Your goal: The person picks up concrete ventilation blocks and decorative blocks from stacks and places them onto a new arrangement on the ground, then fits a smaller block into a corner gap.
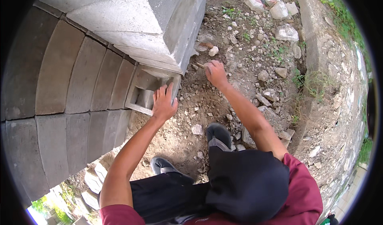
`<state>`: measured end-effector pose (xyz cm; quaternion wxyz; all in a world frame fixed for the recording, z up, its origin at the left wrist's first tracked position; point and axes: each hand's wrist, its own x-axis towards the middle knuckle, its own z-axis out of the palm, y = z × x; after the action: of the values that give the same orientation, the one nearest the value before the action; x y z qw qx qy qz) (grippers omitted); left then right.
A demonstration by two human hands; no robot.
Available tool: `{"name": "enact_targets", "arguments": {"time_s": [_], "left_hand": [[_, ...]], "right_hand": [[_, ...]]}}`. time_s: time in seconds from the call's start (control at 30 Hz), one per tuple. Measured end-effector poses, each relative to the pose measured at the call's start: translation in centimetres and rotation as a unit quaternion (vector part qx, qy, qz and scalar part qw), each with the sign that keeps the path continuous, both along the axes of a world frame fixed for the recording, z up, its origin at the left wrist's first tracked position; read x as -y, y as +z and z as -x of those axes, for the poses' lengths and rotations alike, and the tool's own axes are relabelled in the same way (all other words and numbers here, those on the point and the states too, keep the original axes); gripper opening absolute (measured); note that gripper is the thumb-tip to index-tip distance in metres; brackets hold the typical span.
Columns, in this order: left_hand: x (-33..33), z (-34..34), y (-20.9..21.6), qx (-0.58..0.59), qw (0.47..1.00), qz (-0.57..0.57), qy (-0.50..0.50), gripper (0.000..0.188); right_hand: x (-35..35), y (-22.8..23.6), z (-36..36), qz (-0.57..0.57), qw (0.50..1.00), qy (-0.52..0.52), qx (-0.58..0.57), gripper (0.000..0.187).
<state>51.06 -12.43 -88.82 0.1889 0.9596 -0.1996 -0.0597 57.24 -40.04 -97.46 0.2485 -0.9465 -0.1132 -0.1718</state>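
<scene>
My left hand (163, 104) rests on the near rim of a grey hollow concrete block (140, 104) at the end of a stacked row. Its fingers are stretched out and a little apart across the block's edge, with the thumb on the outer side. Over the stony dirt to the right of the block, my right hand (216, 73) reaches down with its fingers curled together. Whatever its fingertips hold or touch is too small to make out. A pale stone (213, 51) lies just beyond this hand.
Stacked grey blocks (60, 73) form a wall on the left, with a large pale concrete piece (131, 13) above. Loose stones (286, 32) and rubble cover the ground. A concrete ledge (310, 29) runs along the right. My shoes (218, 134) stand on the dirt.
</scene>
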Motion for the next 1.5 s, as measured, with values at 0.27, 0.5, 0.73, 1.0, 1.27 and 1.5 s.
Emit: {"name": "enact_targets", "arguments": {"time_s": [0.27, 0.5, 0.73, 1.0, 1.27, 1.5], "left_hand": [[-0.3, 0.4, -0.2, -0.006, 1.0, -0.003, 0.016, 0.063], [-0.4, 0.2, -0.2, -0.016, 1.0, -0.002, 0.025, 0.063], [0.3, 0.1, 0.1, -0.021, 0.999, 0.009, 0.023, 0.061], [2.6, 0.0, 0.8, 0.092, 0.974, 0.14, -0.152, 0.049], [6.6, -2.7, 0.9, 0.092, 0.957, 0.186, -0.203, 0.036], [5.0, -5.1, 1.0, 0.098, 0.962, 0.18, -0.182, 0.023]], "right_hand": [[-2.5, -0.2, -1.8, 0.041, 0.999, -0.003, -0.019, 0.034], [-0.5, -0.9, -1.0, 0.039, 0.998, -0.043, -0.028, 0.021], [0.1, -1.7, 1.0, 0.026, 0.997, -0.078, 0.003, 0.018], [4.0, 0.2, 4.0, 0.015, 0.995, -0.097, -0.031, 0.017], [12.6, 1.3, 6.7, -0.011, 0.993, -0.112, -0.041, 0.014], [8.3, 2.1, 7.3, -0.009, 0.997, -0.033, -0.076, 0.018]]}}
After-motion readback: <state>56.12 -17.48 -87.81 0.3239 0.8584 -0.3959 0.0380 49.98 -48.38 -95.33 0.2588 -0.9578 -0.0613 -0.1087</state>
